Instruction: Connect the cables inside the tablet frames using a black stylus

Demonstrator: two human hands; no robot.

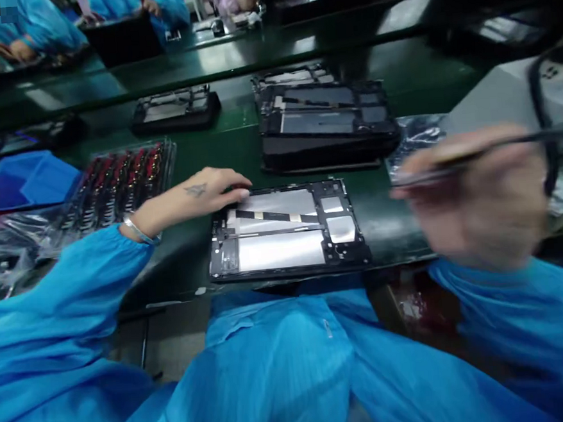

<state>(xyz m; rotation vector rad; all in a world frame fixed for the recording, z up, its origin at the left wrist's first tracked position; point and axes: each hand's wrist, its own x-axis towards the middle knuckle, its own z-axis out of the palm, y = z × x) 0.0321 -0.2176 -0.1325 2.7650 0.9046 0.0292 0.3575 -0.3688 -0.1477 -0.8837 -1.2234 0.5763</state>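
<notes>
On the bench in front of me lies an opened tablet [280, 251], its silver battery panels and a dark diagonal ribbon cable facing up. My left hand [210, 189] rests at the tablet's far left corner, with fingers loosely curved and apart and the thumb close to the edge. To the right of the tablet, my right hand [485, 197] is raised and smeared by motion. Its fingers are closed round a slender dark tool [445, 170] that points left. Blur hides the tool's tip and exact kind.
Behind the tablet sit more opened tablets [327, 108] on a black block. Another opened tablet [172, 106] is farther left. A clear tray [120, 184] of small parts and a blue bin [29, 180] stand at left. Co-workers in blue sleeves [32, 26] sit across the bench.
</notes>
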